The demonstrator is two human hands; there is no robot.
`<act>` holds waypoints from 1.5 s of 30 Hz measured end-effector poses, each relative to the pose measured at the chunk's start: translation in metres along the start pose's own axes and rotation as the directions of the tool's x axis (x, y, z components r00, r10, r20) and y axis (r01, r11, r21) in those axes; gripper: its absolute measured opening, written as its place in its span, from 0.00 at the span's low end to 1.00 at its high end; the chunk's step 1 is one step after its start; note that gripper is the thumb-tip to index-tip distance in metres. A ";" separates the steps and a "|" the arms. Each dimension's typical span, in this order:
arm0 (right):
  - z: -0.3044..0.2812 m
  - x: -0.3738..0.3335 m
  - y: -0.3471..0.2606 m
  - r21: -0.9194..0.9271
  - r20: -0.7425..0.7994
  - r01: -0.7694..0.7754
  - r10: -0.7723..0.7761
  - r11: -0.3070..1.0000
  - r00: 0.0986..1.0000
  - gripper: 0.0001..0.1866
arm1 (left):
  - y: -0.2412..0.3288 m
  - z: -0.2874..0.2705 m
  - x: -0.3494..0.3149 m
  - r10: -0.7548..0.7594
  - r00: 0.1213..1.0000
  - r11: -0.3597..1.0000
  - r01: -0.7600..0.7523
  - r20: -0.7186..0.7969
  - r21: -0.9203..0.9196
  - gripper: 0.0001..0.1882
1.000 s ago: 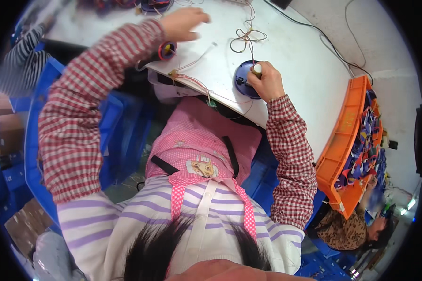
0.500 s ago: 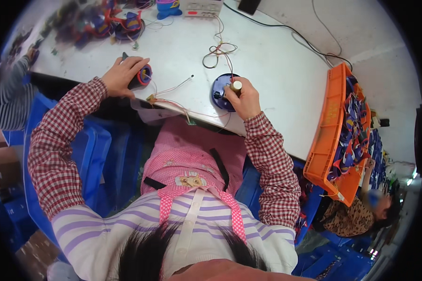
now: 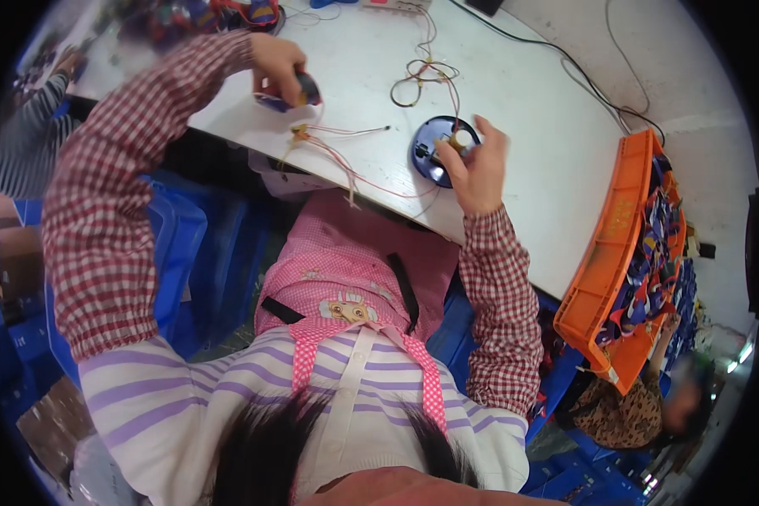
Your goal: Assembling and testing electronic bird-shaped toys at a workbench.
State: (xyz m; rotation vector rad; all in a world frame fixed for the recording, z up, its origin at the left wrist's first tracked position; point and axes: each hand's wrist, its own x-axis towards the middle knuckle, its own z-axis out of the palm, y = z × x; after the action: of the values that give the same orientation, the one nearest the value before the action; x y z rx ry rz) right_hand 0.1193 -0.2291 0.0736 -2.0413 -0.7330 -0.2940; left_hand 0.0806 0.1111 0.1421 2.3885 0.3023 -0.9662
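Our left hand (image 3: 280, 66) is curled around a red-and-dark part (image 3: 309, 87); whether the part rests on the worktop (image 3: 531, 169), we cannot tell. Should that grip slacken, the rounded part could roll away or drop. Just right of it lies a wire bundle (image 3: 299, 132) whose loose end hangs past the front edge; a snag there, we judge, could drag the bundle off or strain its joints. Further right, the blue disc (image 3: 427, 153) lies on the worktop, a pale-ended cylinder (image 3: 463, 137) over it. Our right hand (image 3: 483, 173) is spread, thumb and fingers apart around the cylinder; we cannot tell whether they touch it. A knock from the thumb could tilt the cylinder, and a tug on the looped wires (image 3: 422, 78) behind could shift the disc.

The worktop is white, with blurred parts (image 3: 215, 17) at its far left. Out left we see a co-worker's striped sleeve (image 3: 44, 105), and nearer us, below the worktop, a blue bin (image 3: 174, 232). To our right stands an orange crate (image 3: 605, 249) of purple and red pieces (image 3: 652, 261), then a pale wall (image 3: 700, 118) and a second person (image 3: 611, 415) in spotted clothing.
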 end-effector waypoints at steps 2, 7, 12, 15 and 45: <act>-0.001 -0.011 -0.017 0.018 -0.072 0.117 -0.115 0.993 0.991 0.22 | 0.008 -0.008 0.007 -0.091 0.995 0.996 0.091 0.049 0.012 0.22; 0.027 -0.041 -0.056 0.217 0.213 0.276 -0.321 0.936 0.923 0.15 | 0.052 -0.027 0.021 -0.181 0.981 0.958 0.160 0.070 0.238 0.16; 0.084 -0.026 -0.057 0.197 0.252 0.232 -0.278 0.953 0.927 0.20 | 0.070 -0.045 0.068 -0.159 0.987 0.863 0.149 -0.019 0.484 0.14; 0.109 0.002 -0.058 0.114 0.101 0.232 -0.244 0.966 0.964 0.22 | 0.049 -0.056 0.112 0.182 0.983 0.695 -0.121 -0.011 0.709 0.16; 0.098 0.008 -0.023 0.622 0.410 -0.573 0.401 0.534 0.819 0.10 | 0.055 0.189 0.037 -0.139 0.253 0.702 -0.657 -0.958 -0.275 0.12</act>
State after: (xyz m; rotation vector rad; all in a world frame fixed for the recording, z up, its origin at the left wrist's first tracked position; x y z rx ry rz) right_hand 0.1042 -0.1355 0.0389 -1.4042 -0.2725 0.5127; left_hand 0.0199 -0.0395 0.0256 1.8687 0.4831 0.8446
